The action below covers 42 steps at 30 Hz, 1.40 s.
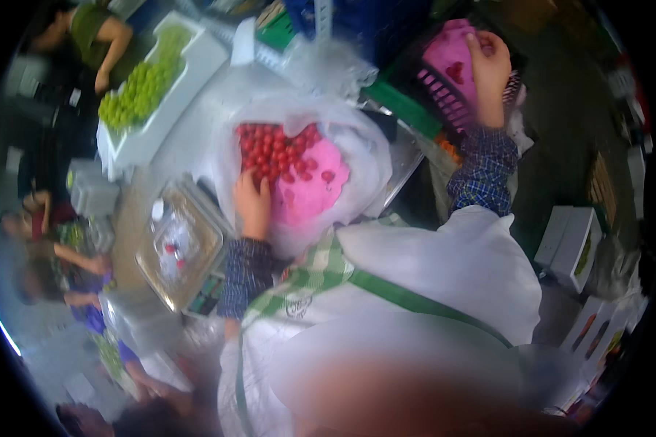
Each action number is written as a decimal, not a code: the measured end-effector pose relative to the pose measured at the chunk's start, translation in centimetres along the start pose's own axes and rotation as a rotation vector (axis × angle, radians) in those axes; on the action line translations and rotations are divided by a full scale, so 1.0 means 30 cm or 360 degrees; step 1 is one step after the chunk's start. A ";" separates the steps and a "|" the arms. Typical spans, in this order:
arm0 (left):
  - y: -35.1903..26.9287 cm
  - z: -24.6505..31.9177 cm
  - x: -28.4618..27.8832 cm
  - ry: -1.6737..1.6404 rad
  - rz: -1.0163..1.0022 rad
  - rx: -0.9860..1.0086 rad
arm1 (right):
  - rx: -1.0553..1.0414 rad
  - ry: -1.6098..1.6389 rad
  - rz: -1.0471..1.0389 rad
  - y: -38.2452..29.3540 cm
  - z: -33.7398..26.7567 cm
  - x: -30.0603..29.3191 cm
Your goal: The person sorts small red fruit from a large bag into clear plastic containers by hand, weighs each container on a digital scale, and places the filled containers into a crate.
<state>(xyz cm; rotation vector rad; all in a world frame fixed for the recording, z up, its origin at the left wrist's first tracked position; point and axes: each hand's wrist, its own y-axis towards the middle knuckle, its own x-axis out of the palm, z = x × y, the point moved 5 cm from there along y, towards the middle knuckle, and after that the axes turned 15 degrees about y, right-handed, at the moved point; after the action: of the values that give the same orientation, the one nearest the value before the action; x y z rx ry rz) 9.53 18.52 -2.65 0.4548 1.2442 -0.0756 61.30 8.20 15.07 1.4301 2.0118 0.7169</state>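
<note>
My left hand (pixel 254 205) reaches into an open white plastic bag (pixel 369 155) in front of me. Its fingers touch the near left edge of a heap of small round red fruits (pixel 268 147); whether any are gripped is hidden. A bright pink liner (pixel 311 185) shows beneath the fruits, with a few loose ones scattered on it. My right hand (pixel 489 60) is raised over a dark plastic basket (pixel 443 98) at the upper right. Inside that basket, another pink liner (pixel 443 49) holds a few red fruits (pixel 455 72). Blur hides whether the right fingertips hold anything.
A white foam box (pixel 167 112) of green grapes (pixel 142 90) stands at the upper left. Left of the bag sits a clear plastic tray (pixel 183 251). Blue crates (pixel 361 27) rise beyond the bag. Several people work along the left side, one (pixel 95 38) beside the grapes.
</note>
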 end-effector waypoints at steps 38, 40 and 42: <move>-0.109 -0.020 0.058 -0.0198 0.0074 -0.0062 | -0.0848 0.0153 -0.2425 -1.086 -0.442 0.757; -0.117 -0.035 0.055 -0.0164 0.0044 -0.0067 | -0.0824 0.0229 -0.2409 -1.090 -0.462 0.762; -0.119 -0.037 0.055 -0.0190 0.0040 -0.0143 | -0.0801 0.0271 -0.2385 -1.071 -0.505 0.720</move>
<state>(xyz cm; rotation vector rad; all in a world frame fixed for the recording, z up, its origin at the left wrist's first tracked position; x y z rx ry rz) 8.01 16.00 -5.50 0.3825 1.1197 -0.0247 23.78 18.04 0.10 -0.5354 2.1009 0.5175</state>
